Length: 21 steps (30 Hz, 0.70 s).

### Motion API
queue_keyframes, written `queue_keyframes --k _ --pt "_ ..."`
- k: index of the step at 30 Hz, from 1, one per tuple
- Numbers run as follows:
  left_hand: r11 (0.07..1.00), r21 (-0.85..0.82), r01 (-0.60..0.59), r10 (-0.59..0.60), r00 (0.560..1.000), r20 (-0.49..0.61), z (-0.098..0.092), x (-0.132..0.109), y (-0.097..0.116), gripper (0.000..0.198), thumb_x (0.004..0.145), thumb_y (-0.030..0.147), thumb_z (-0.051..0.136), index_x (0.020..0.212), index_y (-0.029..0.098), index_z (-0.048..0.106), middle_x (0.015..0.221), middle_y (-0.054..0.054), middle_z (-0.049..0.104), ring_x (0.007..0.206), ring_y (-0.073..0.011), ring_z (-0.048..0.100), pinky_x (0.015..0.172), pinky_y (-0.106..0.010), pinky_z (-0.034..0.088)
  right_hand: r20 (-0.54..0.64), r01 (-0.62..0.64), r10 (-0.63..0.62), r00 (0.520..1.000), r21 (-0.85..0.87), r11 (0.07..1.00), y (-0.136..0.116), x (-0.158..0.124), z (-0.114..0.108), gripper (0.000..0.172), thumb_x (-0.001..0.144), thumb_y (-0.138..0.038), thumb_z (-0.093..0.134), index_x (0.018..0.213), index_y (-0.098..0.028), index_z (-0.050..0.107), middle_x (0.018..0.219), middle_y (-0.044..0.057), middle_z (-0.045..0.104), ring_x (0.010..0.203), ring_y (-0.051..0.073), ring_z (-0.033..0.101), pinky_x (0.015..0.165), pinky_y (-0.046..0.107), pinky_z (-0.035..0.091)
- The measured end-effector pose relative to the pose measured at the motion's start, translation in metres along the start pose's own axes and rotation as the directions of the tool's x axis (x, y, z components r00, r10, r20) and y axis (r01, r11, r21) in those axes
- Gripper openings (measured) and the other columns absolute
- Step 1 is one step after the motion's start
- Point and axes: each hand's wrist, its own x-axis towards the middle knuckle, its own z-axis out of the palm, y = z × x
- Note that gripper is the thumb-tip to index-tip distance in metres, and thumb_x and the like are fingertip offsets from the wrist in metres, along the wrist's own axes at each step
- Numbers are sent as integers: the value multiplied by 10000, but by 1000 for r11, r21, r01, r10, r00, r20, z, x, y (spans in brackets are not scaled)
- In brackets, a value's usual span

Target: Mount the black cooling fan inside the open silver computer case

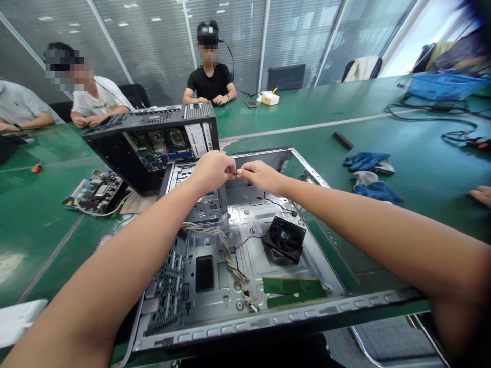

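Note:
Both of my hands meet above the far side of an open computer case (284, 313) that lies flat. My left hand (215, 167) is closed in a pinch, its fingertips close to those of my right hand (261, 176), which pinches too. Whatever sits between the fingers is too small to make out. Inside the case, a black cooling fan (285, 238) rests on the metal floor with a thin cable. Green memory modules (295, 287) lie nearer to me. A twisted beige cable bundle (229, 258) runs down the middle.
Behind on the left stands a second computer tower (115, 148) with its motherboard exposed. A loose circuit board (98, 191) lies beside it. Blue gloves (370, 162), a dark bar (342, 140), and a blue basket (445, 87) are on the green table (307, 120). People sit across.

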Motion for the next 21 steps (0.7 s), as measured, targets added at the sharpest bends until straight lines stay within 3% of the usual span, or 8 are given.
queue_keyframes --k 5,12,21 --pt "999 -16 -40 40 999 -12 1 0 -1 93 734 238 660 764 214 744 718 -21 694 807 -179 575 786 -328 420 27 61 -61 998 -5 998 3 2 1 182 859 -232 512 723 -167 614 655 8 577 612 123 476 603 281 349" --pt "999 -25 -42 41 999 -19 2 1 -4 103 701 238 669 757 227 755 690 -7 690 746 -169 591 739 -315 423 -33 72 -71 997 6 997 6 2 4 104 769 -211 547 676 -178 579 616 -15 540 587 113 435 579 279 329" --pt "998 -53 -17 18 1000 9 0 2 -3 131 688 249 661 771 231 761 683 9 700 684 -138 601 738 -298 424 -80 76 -81 993 -68 995 6 4 6 90 762 -235 569 686 -189 582 624 -14 515 630 131 427 604 294 321"
